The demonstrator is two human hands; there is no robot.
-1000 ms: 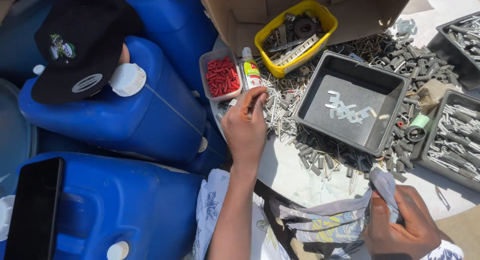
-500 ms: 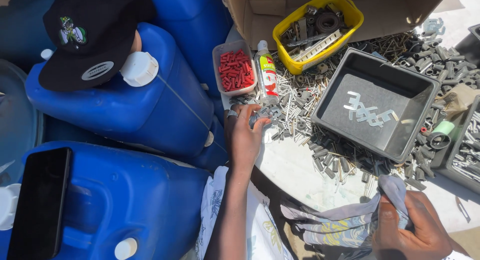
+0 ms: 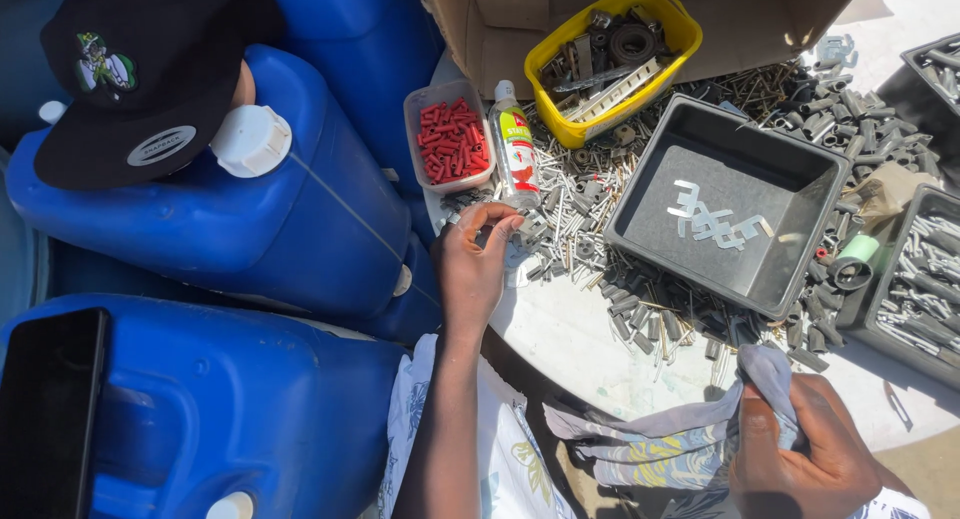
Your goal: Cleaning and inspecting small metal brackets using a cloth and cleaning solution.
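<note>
Fingers pinch a small grey piece, axis unclear.

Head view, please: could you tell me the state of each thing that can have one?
Left hand: fingertips pinched in the pile of metal parts.
Right hand: closed on patterned cloth.
Small bottle: capped, lying down.
Grey tray: open, few flat pieces inside.
Yellow tub: full of hardware.
Blue jerrycan: capped.
</note>
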